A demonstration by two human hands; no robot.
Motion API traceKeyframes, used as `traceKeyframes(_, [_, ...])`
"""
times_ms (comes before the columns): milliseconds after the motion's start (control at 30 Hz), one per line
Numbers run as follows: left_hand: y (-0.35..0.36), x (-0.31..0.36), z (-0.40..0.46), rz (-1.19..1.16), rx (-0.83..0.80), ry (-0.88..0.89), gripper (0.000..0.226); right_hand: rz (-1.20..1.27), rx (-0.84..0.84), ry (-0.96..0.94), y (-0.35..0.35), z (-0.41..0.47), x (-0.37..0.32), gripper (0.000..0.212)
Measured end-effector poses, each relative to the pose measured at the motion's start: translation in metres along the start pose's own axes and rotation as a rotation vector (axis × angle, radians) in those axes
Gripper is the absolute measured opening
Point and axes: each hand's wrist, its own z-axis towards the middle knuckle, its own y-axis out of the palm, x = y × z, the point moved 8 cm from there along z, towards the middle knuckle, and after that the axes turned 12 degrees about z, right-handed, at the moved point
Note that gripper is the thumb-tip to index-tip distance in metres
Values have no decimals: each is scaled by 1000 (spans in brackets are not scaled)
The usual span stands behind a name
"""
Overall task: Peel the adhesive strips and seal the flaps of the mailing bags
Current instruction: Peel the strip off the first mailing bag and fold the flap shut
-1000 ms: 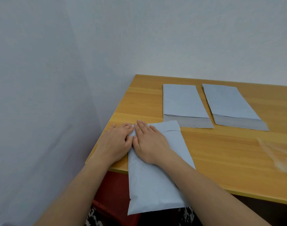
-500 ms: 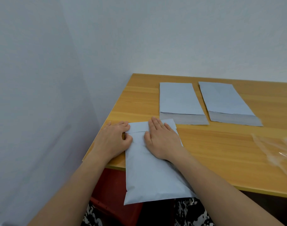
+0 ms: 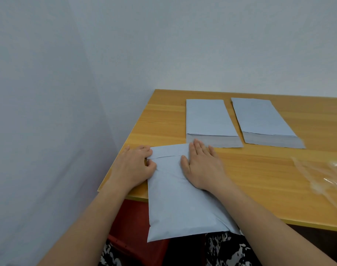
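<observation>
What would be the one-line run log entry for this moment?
step: pressing flap | mailing bag: flap folded, overhangs table edge | left hand: at left edge | right hand: flat on bag
</observation>
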Motion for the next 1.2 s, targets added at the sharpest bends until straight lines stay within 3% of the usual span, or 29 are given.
traceKeyframes(233, [-7,-15,33,-160,-133,-246,34,62,31,74,0,-8,6,79])
traceKeyframes(300, [-3,-17,41,-164,-222,-298,43,106,28,68,-1,-9,6,79])
traceKeyframes(433, [9,-13,43,-168,-435,-350,51,190,-106,78,-9,-1,11,80])
traceKeyframes(500, [13,-12,43,-223,-447,-363,44,190,-133,34,-25,4,8,76])
traceKeyframes(600, [8,-5,44,-392,-345,-321,16,277,-52,-101,-55,12,-7,60])
traceKeyframes(667, [-4,1,46,-482,-282,-254,25,370,13,-154,-70,16,-15,53])
traceKeyframes(767, [-38,14,49,-418,-157,-145,15,454,117,-190,-85,21,-20,33])
traceKeyframes(833, [-68,20,52,-327,16,-116,13,529,201,-201,-95,19,-22,17])
traceKeyframes(933, [-119,25,41,-138,414,-167,27,659,389,-122,-111,12,-15,18])
traceKeyframes(1033, [-147,37,21,-167,673,-122,39,879,508,107,-108,2,11,22])
traceKeyframes(1100, [-139,48,18,-215,647,-13,32,1083,436,300,-85,-5,27,24])
traceKeyframes(1200, [-84,56,18,-402,278,19,35,1371,208,507,-36,-21,29,14])
